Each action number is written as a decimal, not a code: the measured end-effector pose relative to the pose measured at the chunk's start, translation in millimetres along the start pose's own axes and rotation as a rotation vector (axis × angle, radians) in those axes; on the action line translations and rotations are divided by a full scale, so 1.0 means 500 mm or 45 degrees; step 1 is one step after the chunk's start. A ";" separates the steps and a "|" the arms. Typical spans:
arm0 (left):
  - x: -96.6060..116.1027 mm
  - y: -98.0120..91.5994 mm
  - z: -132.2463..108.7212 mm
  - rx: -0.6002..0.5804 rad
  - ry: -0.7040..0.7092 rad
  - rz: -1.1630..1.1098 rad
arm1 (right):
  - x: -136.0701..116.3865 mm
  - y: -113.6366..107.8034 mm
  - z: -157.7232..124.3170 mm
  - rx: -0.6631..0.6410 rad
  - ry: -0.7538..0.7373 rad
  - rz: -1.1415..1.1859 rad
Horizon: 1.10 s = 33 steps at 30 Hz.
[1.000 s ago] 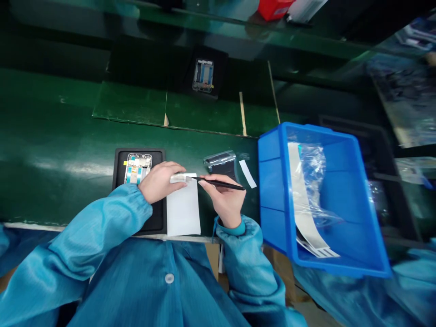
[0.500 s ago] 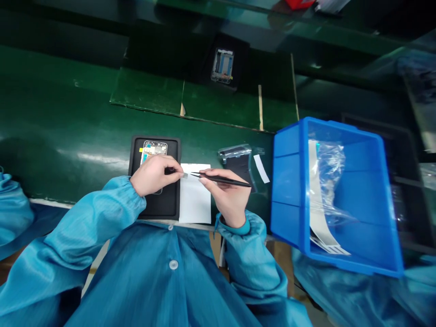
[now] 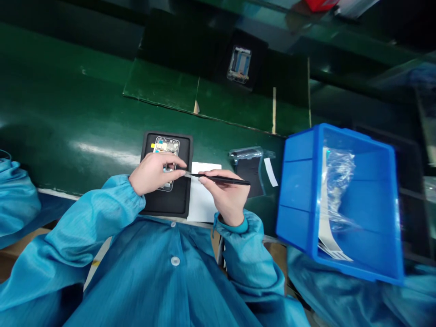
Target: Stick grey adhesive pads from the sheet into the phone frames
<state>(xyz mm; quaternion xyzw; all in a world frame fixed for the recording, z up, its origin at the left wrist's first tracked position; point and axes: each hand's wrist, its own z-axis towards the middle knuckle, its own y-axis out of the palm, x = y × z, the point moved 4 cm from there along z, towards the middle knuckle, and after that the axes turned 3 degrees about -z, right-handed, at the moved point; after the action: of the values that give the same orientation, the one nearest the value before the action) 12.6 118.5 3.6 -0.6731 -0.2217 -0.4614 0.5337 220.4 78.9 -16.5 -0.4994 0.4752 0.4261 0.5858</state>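
Phone frame (image 3: 165, 148) on black mat (image 3: 183, 195), tweezers (image 3: 221, 180) at its edge.
Right hand (image 3: 226, 195): grip narrow, holding tweezers. Left hand (image 3: 153, 172) curled over frame: grip unclear.

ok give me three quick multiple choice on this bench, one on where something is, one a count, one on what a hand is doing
1. Where does the blue plastic bin stand?
A) left of the black rubber mat
B) right of the right hand
C) under a white paper sheet

2. How many black rubber mats carry a metal-framed phone frame?
A) two
B) one
C) four

3. What does the right hand hold?
A) a white paper sheet
B) a clear plastic bag
C) slim black tweezers

Answers:
1. B, the bin sits past the right hand, at the right of the view.
2. A, one mat lies by the hands and a second black mat lies farther up the bench, each with a frame.
3. C, the tweezers run across the fingers of that hand.
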 end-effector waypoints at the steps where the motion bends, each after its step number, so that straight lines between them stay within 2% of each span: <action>1: -0.003 -0.008 -0.011 0.023 0.008 0.083 | 0.001 0.001 -0.001 0.018 0.010 0.000; 3: -0.009 -0.015 -0.042 -0.041 0.070 0.327 | 0.003 0.006 -0.001 0.042 0.040 0.004; 6: -0.022 -0.003 -0.097 -0.279 0.205 0.729 | 0.010 0.027 0.004 0.040 0.131 0.053; 8: -0.032 0.008 -0.123 -0.314 0.265 0.873 | 0.017 0.050 0.012 0.028 0.211 0.110; 11: -0.040 0.025 -0.132 -0.240 0.315 0.894 | 0.024 0.090 0.031 0.003 0.302 0.129; 15: -0.039 0.049 -0.122 -0.220 0.339 0.907 | 0.031 0.135 0.053 -0.054 0.363 0.060; 20: -0.034 0.063 -0.120 -0.155 0.349 0.786 | 0.042 0.165 0.061 -0.104 0.390 -0.026; 23: -0.042 0.046 -0.120 -0.076 0.339 0.684 | 0.044 0.169 0.062 -0.112 0.400 -0.074; 29: -0.075 -0.017 -0.107 0.237 0.222 0.723 | 0.039 0.171 0.062 -0.099 0.414 -0.083; 33: -0.090 -0.022 -0.101 0.285 0.200 0.738 | 0.037 0.171 0.062 -0.091 0.429 -0.085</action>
<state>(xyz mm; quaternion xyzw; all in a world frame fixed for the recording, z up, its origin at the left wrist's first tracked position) -36.8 84.5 -29.1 -0.6075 -0.0281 -0.3135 0.7293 144.8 122.1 -48.7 -0.5997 0.5344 0.3333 0.4936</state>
